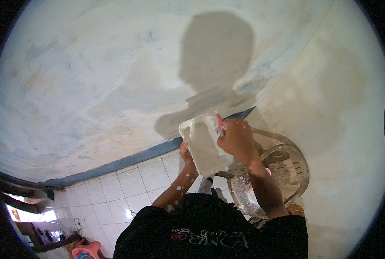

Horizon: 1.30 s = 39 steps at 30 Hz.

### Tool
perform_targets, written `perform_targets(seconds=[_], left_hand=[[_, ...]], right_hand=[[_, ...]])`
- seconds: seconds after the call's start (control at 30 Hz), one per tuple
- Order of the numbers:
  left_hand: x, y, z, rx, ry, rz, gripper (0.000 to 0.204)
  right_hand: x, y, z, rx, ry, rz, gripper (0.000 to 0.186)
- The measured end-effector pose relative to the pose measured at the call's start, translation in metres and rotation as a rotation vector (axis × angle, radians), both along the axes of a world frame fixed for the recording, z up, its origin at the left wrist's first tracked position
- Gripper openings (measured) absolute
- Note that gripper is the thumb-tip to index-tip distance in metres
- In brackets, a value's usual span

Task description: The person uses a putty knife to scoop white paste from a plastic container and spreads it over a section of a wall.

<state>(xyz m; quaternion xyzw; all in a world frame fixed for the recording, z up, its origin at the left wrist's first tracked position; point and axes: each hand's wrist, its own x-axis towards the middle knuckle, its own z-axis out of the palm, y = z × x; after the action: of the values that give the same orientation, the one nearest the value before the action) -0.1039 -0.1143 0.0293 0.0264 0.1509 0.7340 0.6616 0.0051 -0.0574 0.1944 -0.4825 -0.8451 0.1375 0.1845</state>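
In front of my chest is a rectangular white paint tray (201, 149), its inside coated with pale paint. My left hand (186, 152) is closed on the tray's left edge, with the thumb over the rim. At the tray's upper right, my right hand (239, 137) is closed round a red handle (219, 120) smeared with white. The working end of this red-handled tool cannot be made out. White paint spots dot my left forearm.
A patchy pale wall (102, 86) with a blue-grey lower strip (149, 152) rises ahead, meeting another wall (339, 129) at right. A paint-splashed plastic chair (303, 166) stands by my right arm. White floor tiles (130, 181) and a pink stool (87, 249) lie left.
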Motion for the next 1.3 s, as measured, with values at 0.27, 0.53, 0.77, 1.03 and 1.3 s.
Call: perform_targets(seconds=[0.27,0.53,0.77,1.03,1.3], left_hand=[[-0.030,-0.023,0.010,-0.032,0.077,0.048,0.074],[-0.063,-0.039,-0.013,0.055,-0.028,-0.031,0.069],[-0.074,-0.029,-0.042,-0.066,0.034,-0.011,0.068],[-0.079,-0.032,-0.016,-0.001,0.014,-0.058,0.066],[-0.084,-0.028,-0.007,-0.066,0.044,-0.106,0.071]], right_hand=[[-0.039,-0.026,-0.012,0.003,0.166,0.137,0.014],[-0.049,-0.023,-0.016,-0.522,0.100,-0.054,0.029],[-0.073,-0.036,-0.054,-0.180,0.144,0.084,0.017],[-0.066,-0.030,-0.043,-0.731,0.432,-0.033,0.028],[-0.033,-0.004,-0.096,-0.922,0.443,0.052,0.025]])
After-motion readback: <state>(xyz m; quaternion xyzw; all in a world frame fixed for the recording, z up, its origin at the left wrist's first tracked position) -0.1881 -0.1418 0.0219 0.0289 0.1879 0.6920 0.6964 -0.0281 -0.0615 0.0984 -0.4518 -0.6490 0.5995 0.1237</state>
